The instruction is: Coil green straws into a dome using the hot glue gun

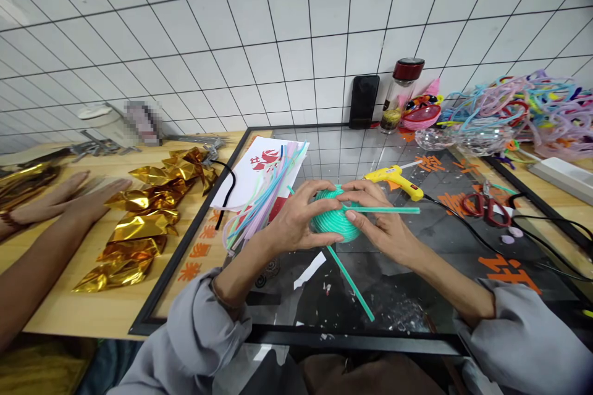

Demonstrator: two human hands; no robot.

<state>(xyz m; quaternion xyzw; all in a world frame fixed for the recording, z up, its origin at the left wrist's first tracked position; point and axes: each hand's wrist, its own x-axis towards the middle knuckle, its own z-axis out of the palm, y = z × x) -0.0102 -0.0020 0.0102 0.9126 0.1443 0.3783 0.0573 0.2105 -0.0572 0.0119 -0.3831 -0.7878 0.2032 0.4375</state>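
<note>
The left hand [296,219] is clamped round the left side of the teal coil [334,225], held between both hands just above the glass, probably to hold its windings tight. The right hand [386,231] pinches a loose stem [403,210] shut against the coil's right side. A glue gun [393,178] lies just beyond the right hand and a bundle [264,197] crowds the left, so open room lies nearer the body, short of the frame edge [352,339].

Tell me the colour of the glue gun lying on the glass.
Yellow. The glue gun shows best in the head view.
</note>
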